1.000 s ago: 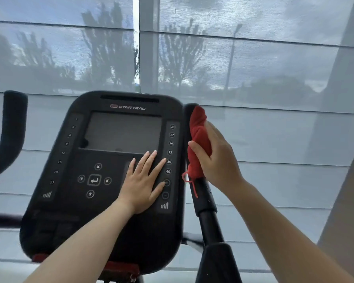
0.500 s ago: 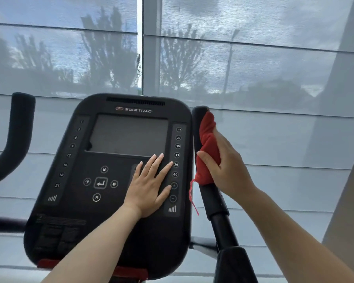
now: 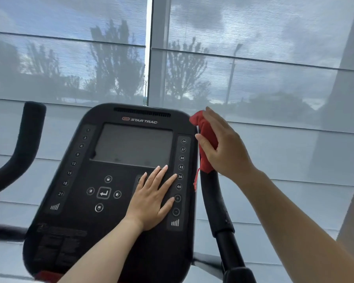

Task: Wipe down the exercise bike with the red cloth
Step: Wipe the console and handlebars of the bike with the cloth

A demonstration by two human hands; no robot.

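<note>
1. The right hand [image 3: 227, 152] wraps the red cloth [image 3: 205, 135] round the top end of the right handlebar [image 3: 215, 203] of the exercise bike [image 3: 231, 252]. The thumb is on the near side and the fingers curve over the far side. The cloth sits bunched between palm and bar, just beside the upper right corner of the console [image 3: 78, 201].
2. The left hand [image 3: 153, 199] lies flat on the console, fingers straight and spread beside the right column of numbers. It holds nothing and seems to steady the panel.
3. To do this step well, the grip should be snug all round the bar and slide down its length. A twist of the wrist would let the far side get wiped too.
4. A loose red thread [image 3: 196, 180] hangs from the cloth's lower edge beside the bar and could snag.
5. The bar's black covering looks soft, so the cloth may drag. Even pressure probably suits it better than force.
6. The console is dark plastic with a grey screen [image 3: 133, 146].
7. Behind the bike, pale blinds [image 3: 274, 58] cover large windows, and trees and cloudy sky show through them. The left handlebar [image 3: 23, 148] curves up at the left.
</note>
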